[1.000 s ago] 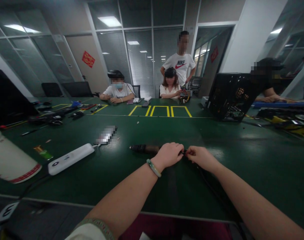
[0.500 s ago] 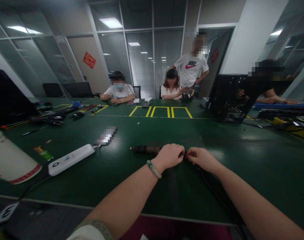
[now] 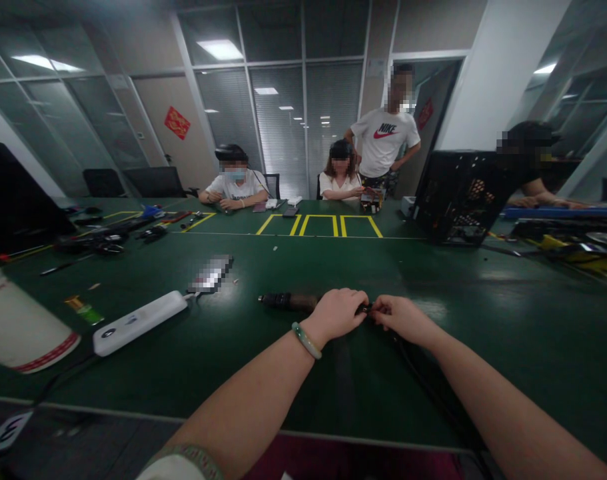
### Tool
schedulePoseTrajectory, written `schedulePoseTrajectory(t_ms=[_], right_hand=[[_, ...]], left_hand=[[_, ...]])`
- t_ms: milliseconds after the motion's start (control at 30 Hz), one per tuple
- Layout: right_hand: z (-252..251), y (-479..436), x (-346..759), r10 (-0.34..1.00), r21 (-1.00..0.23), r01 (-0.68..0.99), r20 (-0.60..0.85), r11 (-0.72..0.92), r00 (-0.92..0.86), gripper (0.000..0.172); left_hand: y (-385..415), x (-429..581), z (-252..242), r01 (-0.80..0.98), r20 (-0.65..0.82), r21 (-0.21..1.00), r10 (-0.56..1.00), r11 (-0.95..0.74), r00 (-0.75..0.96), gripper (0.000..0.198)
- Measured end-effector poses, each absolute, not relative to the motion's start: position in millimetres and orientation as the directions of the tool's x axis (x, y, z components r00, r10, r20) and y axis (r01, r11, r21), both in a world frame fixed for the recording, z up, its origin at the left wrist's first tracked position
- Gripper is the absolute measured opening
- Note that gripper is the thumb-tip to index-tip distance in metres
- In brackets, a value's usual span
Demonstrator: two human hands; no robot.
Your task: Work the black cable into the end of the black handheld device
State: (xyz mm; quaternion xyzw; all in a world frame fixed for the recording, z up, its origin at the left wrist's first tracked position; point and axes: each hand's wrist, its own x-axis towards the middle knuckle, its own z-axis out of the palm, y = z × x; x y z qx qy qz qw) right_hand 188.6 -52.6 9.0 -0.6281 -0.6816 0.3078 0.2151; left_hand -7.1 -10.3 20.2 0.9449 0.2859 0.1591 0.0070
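Midway along the near edge of the green bench and set in from it, a dark cylindrical tool lies lengthwise, its narrow tip toward the bench's left end. The left hand is curled down over the rear of the tool, fingers closed. The right hand has thumb and fingertips pinched just beside it, apparently on the end of a black cord. Risks, in my judgement: the round body could roll if the left hand lifts; a skewed push or twist could strain the joint; the cord slopes toward the near edge, where a snag could drag the tool. The joint is small, shadowed and largely covered by fingers, so whether it is seated cannot be told. The left palm hides the tool's rear; the right forearm hides part of the cord. Farther left, a cream container is cut off by the frame.
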Motion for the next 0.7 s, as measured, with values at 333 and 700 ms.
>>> schedulePoseTrajectory(t_ms=[333, 700], right_hand=[[5.0, -50.1, 189.6, 0.99, -0.695, 0.718, -0.077, 0.032, -0.119, 0.012], [2.0, -48.5, 190.9, 0.988, -0.684, 0.728, -0.081, 0.038, -0.128, 0.013]], left_hand=[[-8.9, -6.1, 15.6, 0.537, 0.329, 0.107, 0.54, -0.837, 0.775, 0.012], [-12.2, -5.9, 20.0, 0.549, 0.297, 0.118, 0.557, -0.828, 0.776, 0.01]])
